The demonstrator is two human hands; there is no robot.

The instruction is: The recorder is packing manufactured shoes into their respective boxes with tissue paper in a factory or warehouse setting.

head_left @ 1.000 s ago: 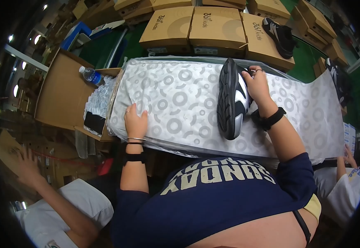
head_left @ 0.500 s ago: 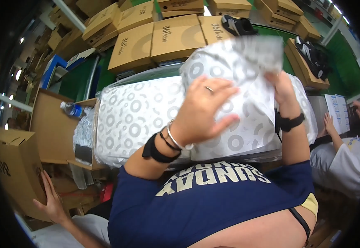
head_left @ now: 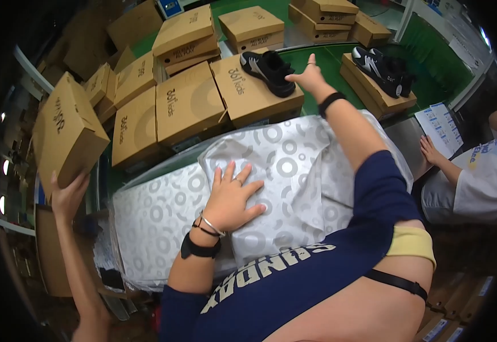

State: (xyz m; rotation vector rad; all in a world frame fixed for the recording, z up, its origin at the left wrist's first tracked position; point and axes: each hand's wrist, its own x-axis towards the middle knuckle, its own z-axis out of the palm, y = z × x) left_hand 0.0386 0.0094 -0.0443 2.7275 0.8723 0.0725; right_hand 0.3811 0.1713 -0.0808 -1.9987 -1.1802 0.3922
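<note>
My left hand [head_left: 234, 196] lies with fingers spread on a sheet of white wrapping paper [head_left: 294, 151] printed with grey rings. That sheet rests on a wide stack of the same patterned paper [head_left: 157, 228]. My right arm stretches forward to a pair of black shoes [head_left: 268, 71] on top of a brown shoe box [head_left: 234, 100]. My right hand [head_left: 312, 77] is open beside the shoes, thumb and forefinger apart. Its thumb tip is close to the shoe's edge; whether it touches, I cannot tell.
More brown shoe boxes [head_left: 188, 102] line the green conveyor [head_left: 308, 57]. Another black pair [head_left: 382, 71] sits on a box at right. A co-worker's hand [head_left: 69, 196] lifts a shoe box [head_left: 69, 128] at left. At right, another person's hand [head_left: 429, 149] touches a printed sheet [head_left: 439, 128].
My right hand has let go of the paper and reached forward to the shoes. The lifted sheet now lies down under my left hand. The co-worker's box at left has risen.
</note>
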